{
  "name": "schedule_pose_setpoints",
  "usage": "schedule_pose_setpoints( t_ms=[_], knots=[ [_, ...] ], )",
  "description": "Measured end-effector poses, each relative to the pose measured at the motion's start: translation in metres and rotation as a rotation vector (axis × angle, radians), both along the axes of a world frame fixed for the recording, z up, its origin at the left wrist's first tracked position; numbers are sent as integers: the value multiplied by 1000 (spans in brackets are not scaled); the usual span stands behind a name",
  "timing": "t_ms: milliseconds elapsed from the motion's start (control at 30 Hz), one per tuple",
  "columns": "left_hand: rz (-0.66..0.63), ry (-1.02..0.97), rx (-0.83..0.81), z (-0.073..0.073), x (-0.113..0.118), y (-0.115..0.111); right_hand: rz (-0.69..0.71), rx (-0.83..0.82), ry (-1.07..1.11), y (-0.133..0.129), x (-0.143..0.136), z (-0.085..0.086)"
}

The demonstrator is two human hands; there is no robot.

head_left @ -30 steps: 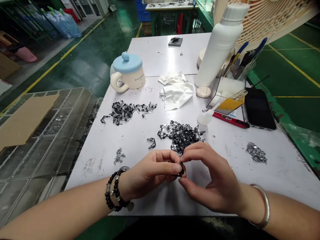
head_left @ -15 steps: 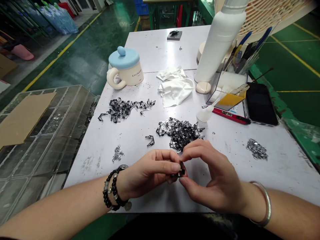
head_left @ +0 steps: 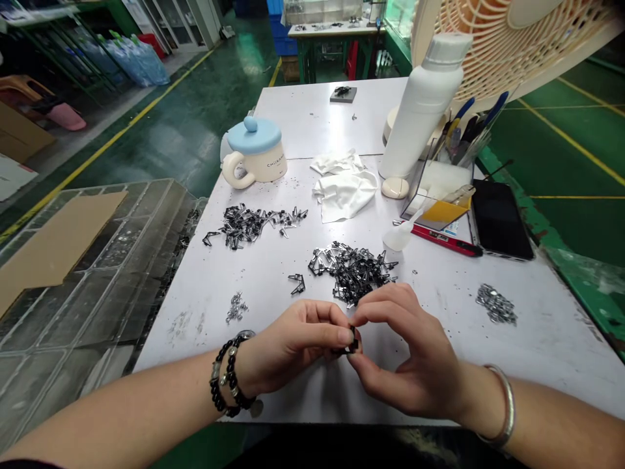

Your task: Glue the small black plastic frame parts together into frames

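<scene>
My left hand (head_left: 297,342) pinches a small black part (head_left: 352,344) between thumb and fingers, low over the white table. On the other side of that part, my right hand (head_left: 407,352) grips it with thumb and fingertips, its fingers curved. Just beyond the hands lies a pile of black clips (head_left: 359,270), with a few loose ones (head_left: 297,283) to its left. Another black pile (head_left: 244,225) sits farther left. Small silver pieces form one heap (head_left: 237,307) at the left and a second heap (head_left: 496,303) at the right.
A lidded mug (head_left: 258,153), white cloths (head_left: 346,189), a white bottle (head_left: 420,111) and a tool box (head_left: 437,195) stand farther back. A phone (head_left: 502,218) lies right. A fan (head_left: 488,52) rises behind; compartment trays (head_left: 112,280) flank the table's left side.
The camera view has tilted up a little, so things on the table sit lower in the picture. Both hands still hold the black part, with only slight finger movement.
</scene>
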State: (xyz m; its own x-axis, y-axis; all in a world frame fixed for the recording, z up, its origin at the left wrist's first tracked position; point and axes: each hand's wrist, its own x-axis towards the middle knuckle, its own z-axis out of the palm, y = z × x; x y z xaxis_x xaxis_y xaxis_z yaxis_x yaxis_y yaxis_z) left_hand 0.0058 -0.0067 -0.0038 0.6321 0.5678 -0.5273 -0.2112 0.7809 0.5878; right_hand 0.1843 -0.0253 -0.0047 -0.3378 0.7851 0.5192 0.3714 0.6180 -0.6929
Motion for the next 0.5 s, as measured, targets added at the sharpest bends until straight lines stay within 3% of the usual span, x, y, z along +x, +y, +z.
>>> schedule_pose_setpoints(
  t_ms=[500],
  knots=[
    [-3,88,94,1,-2,6,-83,163,-61,10,-2,-2]
  ],
)
